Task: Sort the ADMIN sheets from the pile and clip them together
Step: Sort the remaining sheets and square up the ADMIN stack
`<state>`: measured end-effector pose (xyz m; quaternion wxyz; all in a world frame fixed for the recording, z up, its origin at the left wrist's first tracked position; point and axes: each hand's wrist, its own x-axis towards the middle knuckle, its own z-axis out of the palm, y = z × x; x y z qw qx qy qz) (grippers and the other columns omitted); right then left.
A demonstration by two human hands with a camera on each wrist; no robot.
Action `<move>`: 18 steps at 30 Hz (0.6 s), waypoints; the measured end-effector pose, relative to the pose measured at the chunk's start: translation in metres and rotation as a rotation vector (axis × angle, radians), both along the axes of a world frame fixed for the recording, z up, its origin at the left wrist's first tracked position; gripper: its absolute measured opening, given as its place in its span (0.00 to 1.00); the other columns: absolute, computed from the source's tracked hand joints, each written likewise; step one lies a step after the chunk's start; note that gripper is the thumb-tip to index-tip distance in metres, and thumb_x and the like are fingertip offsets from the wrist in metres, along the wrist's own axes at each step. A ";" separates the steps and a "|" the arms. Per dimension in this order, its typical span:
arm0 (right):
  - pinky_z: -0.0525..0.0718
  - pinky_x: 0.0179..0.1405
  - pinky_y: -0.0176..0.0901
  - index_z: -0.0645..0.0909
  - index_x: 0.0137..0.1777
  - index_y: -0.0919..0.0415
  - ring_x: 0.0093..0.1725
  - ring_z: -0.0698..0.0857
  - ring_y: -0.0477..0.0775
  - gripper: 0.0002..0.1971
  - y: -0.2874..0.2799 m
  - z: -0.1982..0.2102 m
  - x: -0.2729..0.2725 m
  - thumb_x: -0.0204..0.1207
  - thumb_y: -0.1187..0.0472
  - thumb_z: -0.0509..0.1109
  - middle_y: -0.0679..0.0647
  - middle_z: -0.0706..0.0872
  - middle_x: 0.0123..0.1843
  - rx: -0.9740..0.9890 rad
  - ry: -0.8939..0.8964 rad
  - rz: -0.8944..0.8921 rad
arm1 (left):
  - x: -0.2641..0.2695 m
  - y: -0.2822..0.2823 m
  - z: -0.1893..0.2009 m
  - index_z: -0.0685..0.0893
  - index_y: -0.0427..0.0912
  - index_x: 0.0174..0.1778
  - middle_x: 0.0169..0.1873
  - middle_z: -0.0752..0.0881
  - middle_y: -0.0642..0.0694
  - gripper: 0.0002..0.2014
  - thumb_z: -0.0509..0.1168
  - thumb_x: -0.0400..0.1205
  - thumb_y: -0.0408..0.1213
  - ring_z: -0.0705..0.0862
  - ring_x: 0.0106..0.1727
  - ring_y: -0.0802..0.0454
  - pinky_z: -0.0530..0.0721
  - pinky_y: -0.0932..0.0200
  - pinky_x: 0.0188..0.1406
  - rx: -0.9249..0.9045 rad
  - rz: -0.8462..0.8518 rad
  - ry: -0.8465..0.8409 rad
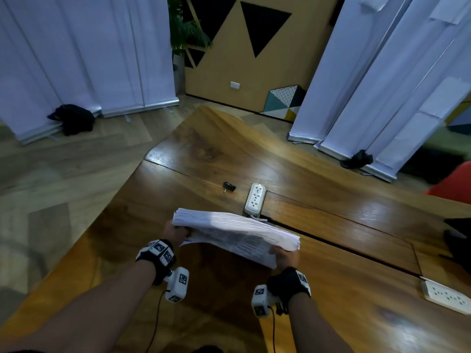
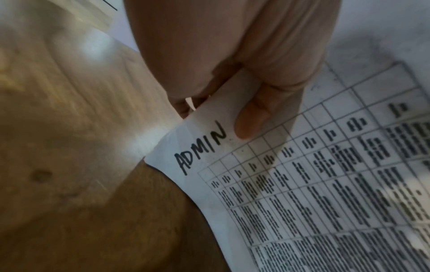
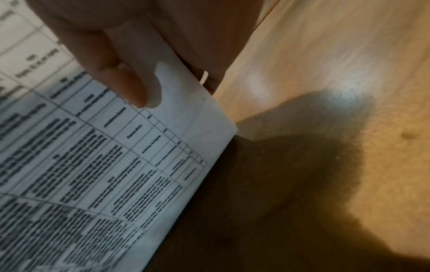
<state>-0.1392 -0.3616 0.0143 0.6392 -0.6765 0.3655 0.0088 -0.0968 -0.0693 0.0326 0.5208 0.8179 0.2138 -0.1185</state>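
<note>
A thick pile of white printed sheets is held up off the wooden table, tilted with its near edge down. My left hand grips its left edge and my right hand grips its right near corner. In the left wrist view my thumb presses on a table-printed sheet marked ADMIN in black pen at its corner. The right wrist view shows my thumb pinching the sheet's other corner. A small black binder clip lies on the table beyond the pile.
A white power strip lies just behind the pile, at a seam in the table. A second power strip sits near the right edge. White roll-up banners stand on the floor left and right, and something dark is at the far right.
</note>
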 end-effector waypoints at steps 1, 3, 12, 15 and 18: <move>0.84 0.37 0.45 0.85 0.47 0.74 0.52 0.86 0.68 0.14 0.002 0.002 0.001 0.62 0.81 0.69 0.60 0.86 0.42 -0.003 -0.002 -0.011 | 0.001 -0.001 0.000 0.82 0.27 0.56 0.50 0.82 0.34 0.10 0.60 0.81 0.21 0.81 0.53 0.40 0.75 0.51 0.46 0.001 -0.007 -0.008; 0.82 0.47 0.51 0.86 0.47 0.71 0.50 0.84 0.64 0.13 0.004 0.008 0.005 0.63 0.80 0.70 0.59 0.86 0.43 0.001 0.004 -0.016 | 0.002 -0.003 0.002 0.81 0.32 0.43 0.45 0.80 0.38 0.08 0.61 0.77 0.18 0.78 0.47 0.45 0.75 0.53 0.39 -0.001 0.016 -0.021; 0.82 0.48 0.52 0.85 0.40 0.66 0.53 0.85 0.67 0.10 -0.008 -0.003 0.003 0.59 0.74 0.76 0.60 0.86 0.46 0.007 0.074 0.093 | -0.003 0.011 -0.013 0.77 0.25 0.67 0.65 0.82 0.28 0.25 0.71 0.73 0.24 0.81 0.67 0.31 0.82 0.48 0.60 -0.157 0.107 0.186; 0.84 0.57 0.56 0.85 0.52 0.62 0.59 0.85 0.65 0.16 -0.013 0.008 0.009 0.64 0.73 0.76 0.61 0.89 0.55 -0.012 0.041 0.212 | 0.007 0.013 -0.001 0.83 0.25 0.56 0.56 0.86 0.28 0.17 0.70 0.72 0.27 0.85 0.58 0.31 0.85 0.43 0.55 -0.117 0.065 0.159; 0.84 0.59 0.54 0.84 0.51 0.56 0.55 0.86 0.60 0.16 -0.012 0.022 0.013 0.64 0.70 0.79 0.56 0.89 0.53 0.028 0.008 0.256 | 0.017 0.011 0.026 0.84 0.28 0.43 0.43 0.85 0.32 0.04 0.64 0.76 0.23 0.83 0.46 0.38 0.81 0.48 0.44 -0.097 0.037 0.144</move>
